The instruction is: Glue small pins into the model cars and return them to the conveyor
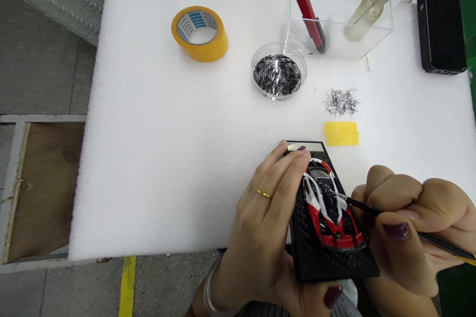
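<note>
While steadying model car (329,208), apparently detailing its top

Sits atop black base (316,265), near right. Grasps base's left side with left hand (266,213); pinches fine-tipped tool (362,204) in right hand (420,203), touching or nearly touching car's top. Probably calls next for light, steady control. Farther off: loose black slivers (342,103).

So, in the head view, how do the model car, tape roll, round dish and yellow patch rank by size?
Largest: model car, perhaps helped by nearness to the camera.
Next: tape roll and round dish, too alike to rank.
Smallest: yellow patch.
</note>
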